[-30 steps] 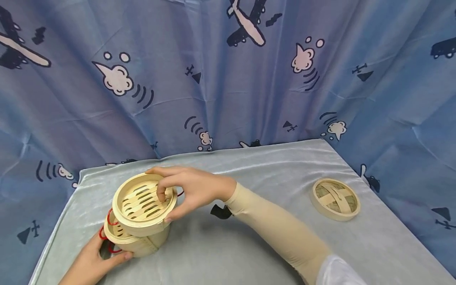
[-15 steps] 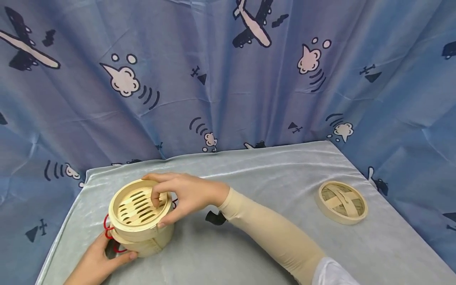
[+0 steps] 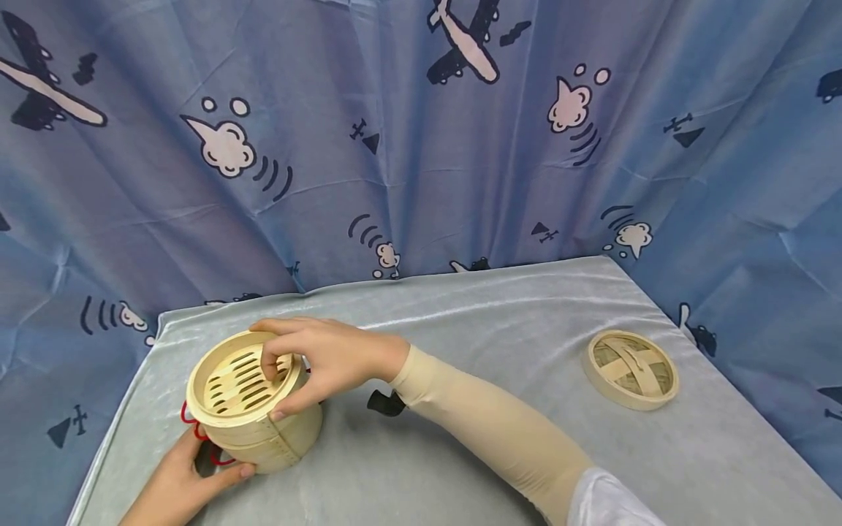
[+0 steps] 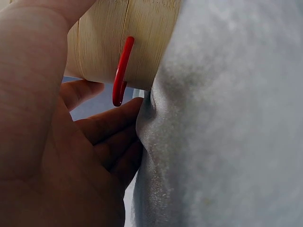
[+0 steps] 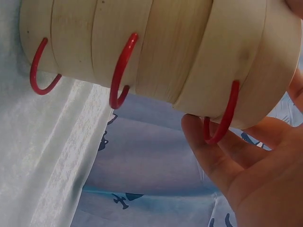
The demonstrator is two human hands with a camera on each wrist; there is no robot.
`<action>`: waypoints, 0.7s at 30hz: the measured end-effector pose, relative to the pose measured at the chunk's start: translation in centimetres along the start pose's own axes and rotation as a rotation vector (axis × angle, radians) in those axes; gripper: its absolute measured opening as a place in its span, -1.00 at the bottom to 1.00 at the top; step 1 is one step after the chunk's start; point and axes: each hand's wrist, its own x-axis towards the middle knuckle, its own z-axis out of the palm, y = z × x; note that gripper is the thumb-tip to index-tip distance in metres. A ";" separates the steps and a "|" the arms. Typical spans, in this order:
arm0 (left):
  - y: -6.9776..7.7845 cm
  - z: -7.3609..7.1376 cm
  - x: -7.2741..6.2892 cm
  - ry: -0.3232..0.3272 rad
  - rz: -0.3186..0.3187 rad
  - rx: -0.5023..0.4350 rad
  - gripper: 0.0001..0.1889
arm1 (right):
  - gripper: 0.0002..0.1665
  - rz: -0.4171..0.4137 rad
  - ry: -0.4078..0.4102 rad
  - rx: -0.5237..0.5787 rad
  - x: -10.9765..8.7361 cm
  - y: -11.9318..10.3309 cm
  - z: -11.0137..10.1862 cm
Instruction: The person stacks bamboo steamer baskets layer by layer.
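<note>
At the table's left stands a stack of bamboo steamer baskets (image 3: 283,449), with red loop handles on their sides. The top steamer basket (image 3: 226,420) has a slatted floor and sits roughly over the lower tiers, a little offset to the left. My right hand (image 3: 329,361) grips its rim, thumb on the near side and fingers over the far side. My left hand (image 3: 180,471) holds the bottom of the stack from the left, its thumb against the near wall. A red handle (image 4: 123,71) hangs between thumb and fingers in the left wrist view.
A round woven bamboo lid (image 3: 631,369) lies on the grey cloth-covered table (image 3: 473,438) at the right. Near the right wrist is a black object (image 3: 386,403), partly hidden by the sleeve. A blue printed curtain (image 3: 421,183) hangs behind the table.
My right hand has lowered the top steamer basket onto the tiers below, shifting it left, so their slatted floor is now covered. The left hand keeps its hold on the stack.
</note>
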 end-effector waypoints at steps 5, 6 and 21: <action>-0.1 0.1 0.1 0.012 0.019 -0.011 0.06 | -0.50 0.005 -0.004 0.001 0.0 0.0 0.2; -0.2 0.1 0.1 0.020 0.026 -0.012 0.04 | -0.50 0.007 -0.006 0.001 0.0 0.0 0.2; -0.3 0.1 0.2 0.055 0.084 -0.029 -0.02 | -0.46 0.021 -0.027 -0.073 0.7 -0.5 0.4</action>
